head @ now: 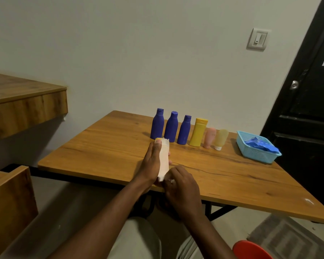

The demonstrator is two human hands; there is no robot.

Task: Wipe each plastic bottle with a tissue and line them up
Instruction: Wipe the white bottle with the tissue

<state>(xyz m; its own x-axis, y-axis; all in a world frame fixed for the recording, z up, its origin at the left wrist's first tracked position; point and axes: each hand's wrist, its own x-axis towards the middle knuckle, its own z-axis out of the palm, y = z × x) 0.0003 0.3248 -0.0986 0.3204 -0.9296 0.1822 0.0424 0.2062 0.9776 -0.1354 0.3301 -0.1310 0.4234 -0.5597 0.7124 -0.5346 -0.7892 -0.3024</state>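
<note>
Head view shows the left hand (pixel 153 161) wrapped round a pale bottle (pixel 164 159), thumb along its top. The bottle is held just above the near middle of the table (pixel 105 146), its length pointing away from the person. The right hand (pixel 181 186) is at the bottle's near end, fingers curled on a scrap of white tissue (pixel 171 181).

Beyond, along the far edge, a row stands upright: three blue bottles (pixel 171 128), a yellow bottle (pixel 198 132), a pink tube (pixel 209 137) and a pale yellow tube (pixel 220 139). A blue basket (pixel 258 156) sits at the far right.

This looks like the wiping of the last bottle. The next move likely calls for standing it upright at one end of the row, without knocking its neighbours.
</note>
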